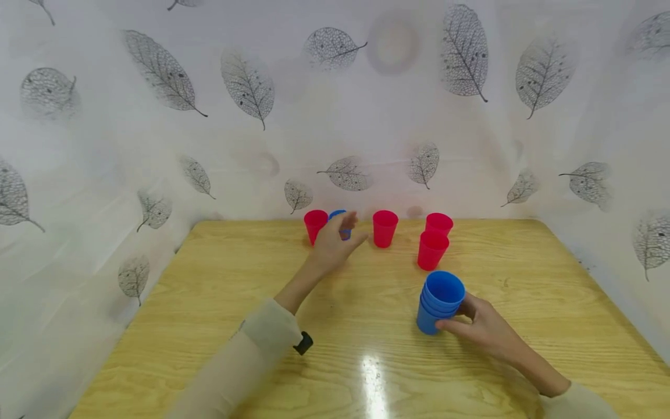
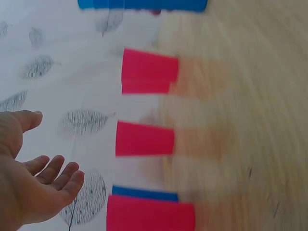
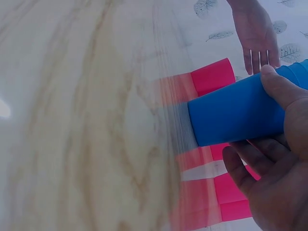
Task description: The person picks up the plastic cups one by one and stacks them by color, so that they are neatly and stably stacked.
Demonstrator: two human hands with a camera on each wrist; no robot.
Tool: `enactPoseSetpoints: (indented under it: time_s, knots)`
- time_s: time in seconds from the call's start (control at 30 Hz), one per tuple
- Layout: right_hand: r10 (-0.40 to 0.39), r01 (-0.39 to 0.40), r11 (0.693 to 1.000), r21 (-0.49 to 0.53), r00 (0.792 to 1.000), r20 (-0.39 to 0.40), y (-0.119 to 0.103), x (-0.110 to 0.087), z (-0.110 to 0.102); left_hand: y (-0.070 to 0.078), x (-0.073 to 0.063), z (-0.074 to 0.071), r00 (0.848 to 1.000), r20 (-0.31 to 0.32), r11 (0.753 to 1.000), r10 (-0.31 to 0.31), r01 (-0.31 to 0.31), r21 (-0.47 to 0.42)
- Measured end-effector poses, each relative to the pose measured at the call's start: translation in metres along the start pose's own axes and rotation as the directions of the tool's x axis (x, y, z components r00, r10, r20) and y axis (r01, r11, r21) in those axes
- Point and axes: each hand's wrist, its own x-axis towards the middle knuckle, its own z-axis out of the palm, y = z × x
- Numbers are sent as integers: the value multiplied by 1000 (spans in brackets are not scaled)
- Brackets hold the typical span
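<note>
My right hand grips a stack of several nested blue cups, thumb on the near side. In the right wrist view the thumb presses one side of the blue stack and fingers curl under the other. My left hand reaches over the back of the table, fingers spread and holding nothing. Behind it stands a single blue cup, partly hidden, beside a red cup. The left wrist view shows the left hand apart from the cups.
A red cup stands alone at the back middle. To its right are two more, a front red cup and a rear red cup partly behind it. The wooden table meets a leaf-patterned covering at the back.
</note>
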Motion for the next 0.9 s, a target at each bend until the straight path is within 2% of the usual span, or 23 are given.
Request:
enactPoseSetpoints:
  time_s: [0.2,0.37,0.47,0.6,0.73,0.9]
  knots:
    - [-10,10,1000,7,1000,-9,-1,1,0,-16,20,-28,1000,-28,996,-13,15,83]
    - [-38,38,999,9,999,-18,0,0,0,-29,35,-39,998,-30,978,-51,56,203]
    - [-37,38,999,15,999,-25,0,0,1,-35,42,-43,997,-19,965,-75,77,250]
    - [-33,33,999,15,999,-22,0,0,1,-42,50,-46,997,-1,953,-75,72,295]
    - [-32,32,999,18,999,-15,0,0,0,-47,57,-45,997,35,926,-70,52,374]
    - [-30,30,999,24,999,-13,0,0,0,-52,62,-41,989,91,884,-117,62,463]
